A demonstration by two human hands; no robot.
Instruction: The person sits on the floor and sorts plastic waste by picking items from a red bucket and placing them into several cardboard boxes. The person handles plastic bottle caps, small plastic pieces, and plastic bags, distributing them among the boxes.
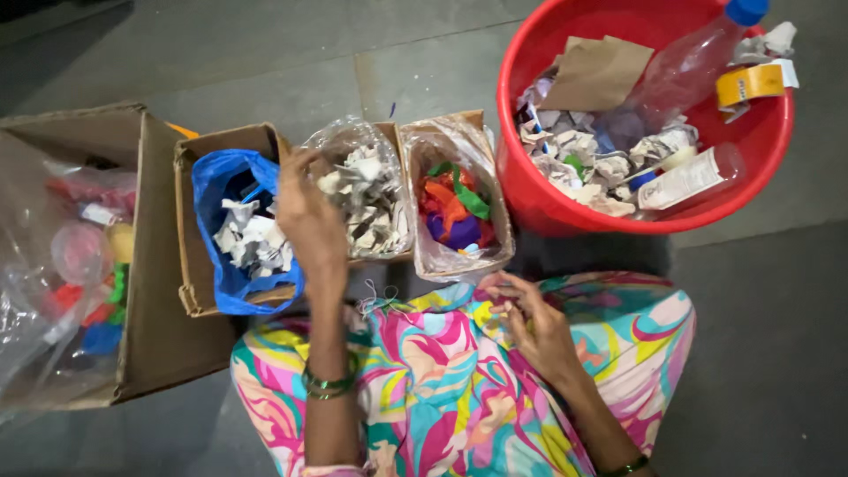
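Grey floor holds three small boxes. Left hand (309, 216) hangs loose-fingered over the crumpled paper box (367, 199); right hand (534, 322) pinches something tiny. Red tub (521, 190) sits nearby.

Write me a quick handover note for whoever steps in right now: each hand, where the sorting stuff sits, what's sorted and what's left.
Left hand: raised over the clear-bag box of crumpled paper; whether its grip holds anything cannot be told.
Right hand: resting on the lap, fingers curled; contents unclear.
Blue-bag box: crumpled paper inside.
Cloth-scrap box: colourful fabric pieces.
Large carton, far left: plastic items in a clear bag.
Done: some paper, cloth and plastic sit in separate boxes.
Left: red tub holds mixed paper, a brown card piece, plastic bottles and a tape roll.
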